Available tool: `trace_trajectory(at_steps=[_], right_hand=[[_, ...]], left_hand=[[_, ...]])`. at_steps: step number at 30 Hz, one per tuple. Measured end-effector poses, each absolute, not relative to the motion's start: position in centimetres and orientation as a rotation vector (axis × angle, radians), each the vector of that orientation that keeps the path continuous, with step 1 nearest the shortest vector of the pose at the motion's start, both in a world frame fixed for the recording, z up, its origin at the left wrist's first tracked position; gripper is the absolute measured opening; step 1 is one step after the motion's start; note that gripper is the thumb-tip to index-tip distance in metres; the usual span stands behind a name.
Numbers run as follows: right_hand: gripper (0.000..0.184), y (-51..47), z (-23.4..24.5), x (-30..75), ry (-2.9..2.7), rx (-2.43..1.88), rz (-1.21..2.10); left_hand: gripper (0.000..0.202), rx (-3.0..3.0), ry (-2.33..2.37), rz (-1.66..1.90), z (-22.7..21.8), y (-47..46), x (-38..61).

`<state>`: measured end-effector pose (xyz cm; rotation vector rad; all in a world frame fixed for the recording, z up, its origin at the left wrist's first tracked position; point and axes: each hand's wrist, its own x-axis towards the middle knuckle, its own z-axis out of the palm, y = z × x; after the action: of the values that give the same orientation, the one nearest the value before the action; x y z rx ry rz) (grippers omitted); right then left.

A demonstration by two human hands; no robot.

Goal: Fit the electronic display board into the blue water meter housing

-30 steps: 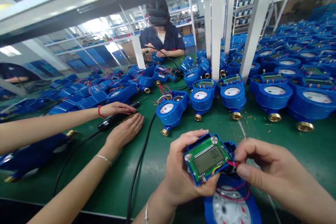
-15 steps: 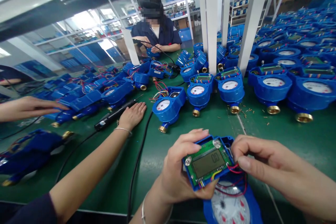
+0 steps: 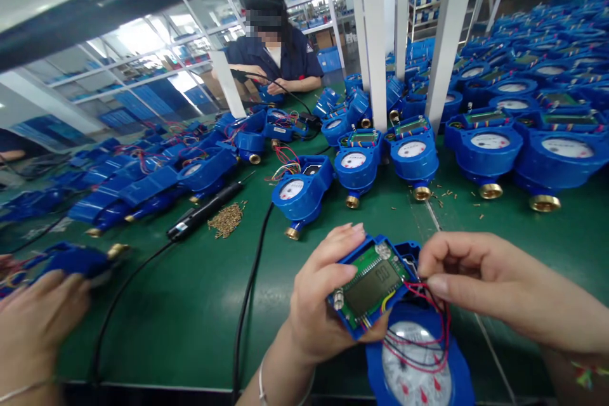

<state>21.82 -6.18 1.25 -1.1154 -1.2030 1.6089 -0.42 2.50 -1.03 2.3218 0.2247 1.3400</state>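
Observation:
My left hand (image 3: pixel 318 295) is closed round a blue-framed display module (image 3: pixel 373 288), a green circuit board with a grey LCD screen, tilted towards me. Below it is a blue water meter (image 3: pixel 419 361) with a round white dial and red pointers. Red and black wires (image 3: pixel 440 311) loop from the module over the dial. With thumb and forefinger, my right hand (image 3: pixel 469 279) pinches these wires beside the module's right edge, near the meter's open housing. The exact wire ends are hidden by the fingers.
A co-worker's hand (image 3: pixel 47 311) rests on a blue meter at left. Near it lie a black electric screwdriver (image 3: pixel 204 212) and a pile of small brass screws (image 3: pixel 227 221). Several blue meters (image 3: pixel 352 162) line the green table (image 3: pixel 190 304). White posts (image 3: pixel 375 44) stand behind; another person sits opposite.
The co-worker's hand has left the table by the screwdriver, uncovering the brass screws; a co-worker's hand is now on the left meter. My hands keep their hold, the module slightly more tilted.

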Motion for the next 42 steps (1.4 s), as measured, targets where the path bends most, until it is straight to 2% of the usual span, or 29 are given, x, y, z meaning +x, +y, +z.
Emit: trace_trajectory(at_steps=[5, 6, 10, 13, 15, 18, 23, 27, 30, 37, 42], right_hand=[[0.003, -6.3, 1.4, 21.5, -1.259, -1.153, 1.508], [0.008, -6.4, 1.4, 21.4, -1.304, -1.195, 1.449], [0.021, -6.5, 1.0, 20.5, -1.51, -1.445, 1.043], [0.023, -6.5, 0.6, 20.0, -1.612, -1.634, 0.72], [0.022, -6.6, 0.5, 19.9, -1.663, -1.683, 0.62], [0.02, -7.1, 0.7, 20.2, -1.669, -1.679, 0.682], [0.017, -7.8, 1.1, 20.8, -1.412, -1.387, 1.044], [0.028, -7.5, 1.0, 20.4, -1.047, -1.098, 1.305], [0.031, -7.1, 0.7, 20.0, -0.957, -0.943, 1.363], [0.017, -7.3, 0.4, 20.1, -1.223, -1.315, 1.154], [0.02, -7.7, 0.4, 20.8, -1.359, -1.302, 1.322]], left_hand=[[0.08, 2.382, 0.233, 1.398, -0.8, 2.6, -0.5], [0.08, 2.39, 0.234, 1.399, -0.8, 2.6, -0.5], [0.079, 2.457, 0.263, 1.454, -0.8, 2.6, -0.7], [0.078, 2.467, 0.328, 1.541, -0.8, 2.6, -0.7], [0.076, 2.412, 0.37, 1.566, -0.9, 2.6, -0.7], [0.071, 2.325, 0.422, 1.518, -0.8, 2.7, -0.5], [0.067, 2.177, 0.465, 1.429, -0.9, 3.0, -0.4], [0.062, 2.156, 0.447, 1.38, -0.8, 2.9, -0.3], [0.06, 2.16, 0.465, 1.376, -0.7, 2.8, -0.3], [0.061, 2.18, 0.522, 1.413, -0.7, 2.9, -0.5], [0.061, 2.15, 0.523, 1.408, -0.8, 2.9, -0.6]])
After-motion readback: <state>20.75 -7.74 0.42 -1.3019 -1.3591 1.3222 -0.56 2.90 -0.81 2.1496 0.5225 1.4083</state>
